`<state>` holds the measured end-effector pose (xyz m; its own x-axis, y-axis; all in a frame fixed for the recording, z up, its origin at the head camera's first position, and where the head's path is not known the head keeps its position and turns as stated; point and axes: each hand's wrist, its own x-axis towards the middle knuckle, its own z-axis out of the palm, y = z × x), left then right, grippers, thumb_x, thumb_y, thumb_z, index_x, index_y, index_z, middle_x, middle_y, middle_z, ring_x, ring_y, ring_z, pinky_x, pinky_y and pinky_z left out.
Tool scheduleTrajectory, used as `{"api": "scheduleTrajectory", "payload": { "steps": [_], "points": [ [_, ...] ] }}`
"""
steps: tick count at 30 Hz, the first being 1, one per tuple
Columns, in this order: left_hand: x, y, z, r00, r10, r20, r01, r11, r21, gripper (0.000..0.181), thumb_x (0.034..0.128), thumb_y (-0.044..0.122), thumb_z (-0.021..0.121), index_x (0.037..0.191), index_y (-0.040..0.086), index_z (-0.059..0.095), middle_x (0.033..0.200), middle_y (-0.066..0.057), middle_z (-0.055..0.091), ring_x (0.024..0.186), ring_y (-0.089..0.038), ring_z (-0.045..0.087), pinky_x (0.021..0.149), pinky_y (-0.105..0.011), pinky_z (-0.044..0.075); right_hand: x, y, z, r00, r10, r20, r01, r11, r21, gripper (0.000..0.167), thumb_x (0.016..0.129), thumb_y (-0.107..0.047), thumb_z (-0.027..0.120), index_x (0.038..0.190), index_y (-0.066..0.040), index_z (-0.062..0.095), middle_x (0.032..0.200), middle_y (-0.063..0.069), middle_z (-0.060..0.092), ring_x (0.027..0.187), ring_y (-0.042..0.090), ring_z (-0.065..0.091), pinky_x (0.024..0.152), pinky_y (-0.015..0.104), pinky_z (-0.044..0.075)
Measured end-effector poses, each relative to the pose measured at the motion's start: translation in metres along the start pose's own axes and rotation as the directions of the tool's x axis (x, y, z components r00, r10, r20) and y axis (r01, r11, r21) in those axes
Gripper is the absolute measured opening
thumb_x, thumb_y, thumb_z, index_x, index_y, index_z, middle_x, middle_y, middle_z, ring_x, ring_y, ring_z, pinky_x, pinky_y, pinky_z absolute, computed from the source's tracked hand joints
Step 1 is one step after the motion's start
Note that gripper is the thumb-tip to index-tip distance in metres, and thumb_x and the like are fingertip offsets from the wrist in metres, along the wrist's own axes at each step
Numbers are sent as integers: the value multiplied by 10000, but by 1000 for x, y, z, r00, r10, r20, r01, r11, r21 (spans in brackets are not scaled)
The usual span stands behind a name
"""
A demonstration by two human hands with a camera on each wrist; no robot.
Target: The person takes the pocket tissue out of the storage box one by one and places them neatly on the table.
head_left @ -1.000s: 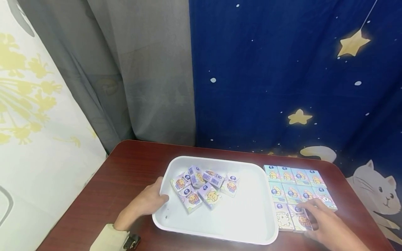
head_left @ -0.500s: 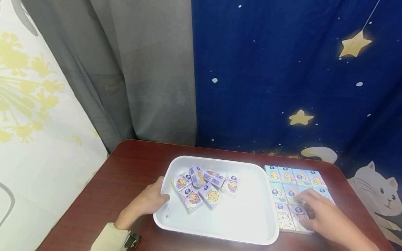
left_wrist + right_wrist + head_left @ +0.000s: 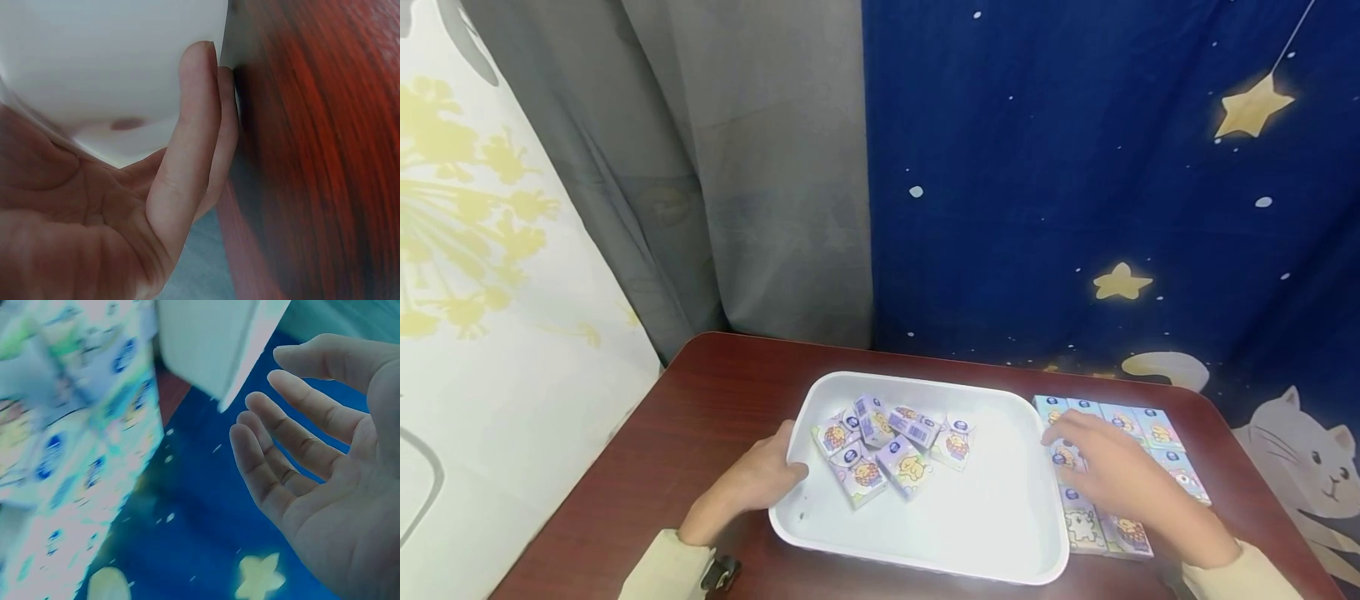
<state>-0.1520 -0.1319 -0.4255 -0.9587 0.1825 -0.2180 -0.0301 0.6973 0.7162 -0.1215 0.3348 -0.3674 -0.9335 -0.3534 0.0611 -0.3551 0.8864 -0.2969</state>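
Pastel packs point(image 3: 1084, 527) lie below the loosely spread, empty right grip point(image 3: 1108, 467), while the left grip point(image 3: 762, 473) pinches the white tray point(image 3: 977, 517).

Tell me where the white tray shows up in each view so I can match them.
Head: white tray, lower centre.
Left wrist: upper left, cut off by the frame.
Right wrist: top, near the middle, partly cut off.
Shared landmark: reddish-brown table, only a small patch in the right wrist view.
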Motion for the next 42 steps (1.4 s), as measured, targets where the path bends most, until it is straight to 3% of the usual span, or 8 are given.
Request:
{"api": "scheduleTrajectory", "payload": {
  "steps": [5,13,19,26,33,42],
  "points": [
    [2,-2,1,1000,1,0,-1,1000,2,577,936,12,674,1474,-44,475,1084,-191,692,796,-250,731,669,-440,662,23,-21,-4,998,-63,26,63,998,-11,293,888,-130,880,1163,-138,780,1300,141,740,1252,443,673,1067,690,527],
    [2,-2,0,1000,10,-1,-10,1000,6,578,935,15,680,1473,-45,478,1087,-188,690,810,-249,726,683,-434,657,58,-44,-1,986,-157,49,156,988,19,267,896,-91,867,1150,-123,790,1170,42,750,1091,317,710,990,557,611],
    [2,0,-1,1000,11,2,-11,1000,5,585,941,10,688,1481,-46,472,1105,-196,690,812,-251,727,681,-441,662,81,-55,7,977,-195,84,189,979,74,254,901,-69,835,1151,-86,791,1119,41,749,1043,307,721,962,521,628],
    [0,0,-1,1000,12,-1,-12,1000,6,590,942,13,695,1484,-48,471,1107,-194,693,816,-253,730,682,-447,663,102,-62,26,969,-143,200,136,989,50,272,891,-152,893,1137,-90,793,1122,55,751,992,257,701,921,500,625],
    [0,1,-1,1000,6,6,-6,1000,5,585,939,16,697,1477,-44,477,1100,-190,694,820,-254,731,692,-445,662,111,-69,36,947,-45,318,58,998,-31,333,857,-250,931,1113,-106,772,963,-16,683,844,180,577,818,431,576],
    [0,2,-1,1000,-3,7,3,1000,4,580,942,10,697,1476,-42,476,1115,-195,692,825,-254,730,710,-447,663,113,-78,46,932,22,362,0,998,-59,486,804,-270,991,1167,-67,738,936,5,662,844,199,578,834,428,579]
  ]
}}
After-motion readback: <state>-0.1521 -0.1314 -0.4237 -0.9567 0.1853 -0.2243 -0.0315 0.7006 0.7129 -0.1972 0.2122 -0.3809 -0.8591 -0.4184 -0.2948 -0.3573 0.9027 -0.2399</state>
